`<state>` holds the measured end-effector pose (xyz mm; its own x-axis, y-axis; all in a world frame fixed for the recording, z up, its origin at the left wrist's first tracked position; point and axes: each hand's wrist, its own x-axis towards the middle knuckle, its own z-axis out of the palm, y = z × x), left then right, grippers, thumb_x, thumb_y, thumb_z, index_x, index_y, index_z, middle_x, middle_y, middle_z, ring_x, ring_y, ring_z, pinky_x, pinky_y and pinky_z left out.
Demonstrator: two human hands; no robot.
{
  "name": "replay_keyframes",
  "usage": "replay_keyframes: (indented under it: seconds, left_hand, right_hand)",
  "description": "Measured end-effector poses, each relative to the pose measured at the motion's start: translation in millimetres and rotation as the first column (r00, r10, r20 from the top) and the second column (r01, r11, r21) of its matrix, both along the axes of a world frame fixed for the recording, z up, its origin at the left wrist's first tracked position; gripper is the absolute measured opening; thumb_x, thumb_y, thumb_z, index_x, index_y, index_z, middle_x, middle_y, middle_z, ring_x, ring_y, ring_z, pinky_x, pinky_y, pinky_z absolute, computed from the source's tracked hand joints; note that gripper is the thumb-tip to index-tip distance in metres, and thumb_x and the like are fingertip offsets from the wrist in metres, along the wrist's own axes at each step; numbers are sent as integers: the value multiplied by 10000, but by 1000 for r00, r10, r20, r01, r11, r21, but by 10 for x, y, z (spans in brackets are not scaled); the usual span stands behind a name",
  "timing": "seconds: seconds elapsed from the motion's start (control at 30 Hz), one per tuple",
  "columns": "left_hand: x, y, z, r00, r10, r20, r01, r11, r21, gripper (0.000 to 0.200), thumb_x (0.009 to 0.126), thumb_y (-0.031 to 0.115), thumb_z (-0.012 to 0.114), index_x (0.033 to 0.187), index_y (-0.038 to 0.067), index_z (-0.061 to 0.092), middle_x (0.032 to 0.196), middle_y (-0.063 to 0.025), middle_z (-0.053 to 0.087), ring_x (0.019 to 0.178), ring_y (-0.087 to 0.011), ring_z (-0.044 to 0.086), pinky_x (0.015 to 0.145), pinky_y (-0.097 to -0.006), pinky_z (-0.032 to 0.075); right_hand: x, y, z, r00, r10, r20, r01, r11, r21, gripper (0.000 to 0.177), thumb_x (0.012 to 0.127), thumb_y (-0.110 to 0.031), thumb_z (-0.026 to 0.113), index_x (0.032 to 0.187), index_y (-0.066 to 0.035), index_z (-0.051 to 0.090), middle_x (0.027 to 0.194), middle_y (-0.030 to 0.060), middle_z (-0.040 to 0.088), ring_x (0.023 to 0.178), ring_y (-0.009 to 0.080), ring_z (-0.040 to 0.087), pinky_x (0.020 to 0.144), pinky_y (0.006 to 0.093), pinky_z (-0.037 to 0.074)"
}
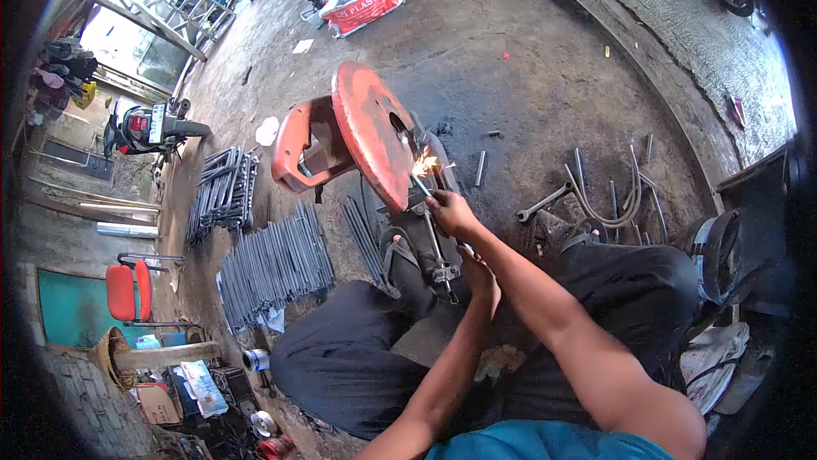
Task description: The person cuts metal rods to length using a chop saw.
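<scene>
- In the head view, the right hand is closed around a thin grey metal rod, whose far end lies at the orange-red cutting machine with a large round metal guard.
- Bright orange sparks fly just beside that end, so the step in hand looks like cutting or grinding the rod.
- The left hand is below, partly behind the right forearm and near the silver metal clamp screw; whether it grips anything, I cannot tell.
- The next move seems to call for a steady hold on the rod, with fingers well clear of the sparks.
- The work is done low, over a stained grey concrete floor, between the person's legs in dark trousers.
- Left of the legs lies a row of dark metal tubes, with a stack of bent dark metal frames beyond it.
- To the right lies a grey metal spanner.
- Further off are a parked motorcycle, a red padded chair and a red-and-white plastic sack.
</scene>
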<state>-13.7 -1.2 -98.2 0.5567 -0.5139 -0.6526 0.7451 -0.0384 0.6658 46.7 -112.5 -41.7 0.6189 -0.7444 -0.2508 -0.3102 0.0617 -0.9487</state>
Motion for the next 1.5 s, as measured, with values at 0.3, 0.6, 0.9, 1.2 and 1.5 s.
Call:
replay_keyframes:
  seconds: [0.3,0.6,0.9,1.2,1.5]
  left_hand:
    - [48,69,286,968,158,-196,-160,987,7,414,912,524,442,663,197,393,518,66,315,433,-73,317,402,-248,221]
    - [87,49,353,980,195,34,-197,976,89,454,922,515,416,950,82,551,715,-29,588,558,-223,574,506,-320,455]
    - [186,165,204,983,179,45,-182,980,75,434,920,487,440,637,158,417,486,51,309,372,-93,305,380,-245,263]
    - [224,240,354,984,68,-164,-51,993,107,407,932,447,423,630,176,386,477,61,300,354,-111,303,357,-272,253]
    - [235,224,378,805,14,594,-108,986,124,336,936,398,445,770,109,487,600,14,424,438,-106,387,392,-270,306]
  right_hand:
    - [21,72,-65,983,-67,171,2,934,358,281,941,-245,454,813,-18,559,579,37,501,490,109,459,444,302,364]
    - [166,215,-103,957,-284,57,288,954,-88,236,896,-206,509,828,3,597,641,183,566,598,257,566,577,417,419]
    - [175,230,-30,949,-284,133,274,958,90,213,866,-171,525,865,23,612,725,194,611,689,290,602,655,392,456]
    - [91,272,145,953,-299,44,295,952,83,221,856,-172,563,958,14,627,773,202,633,712,264,621,686,379,457]
    - [169,305,53,942,-317,107,320,947,-14,230,859,-179,553,968,6,634,785,187,645,757,263,636,696,365,461]
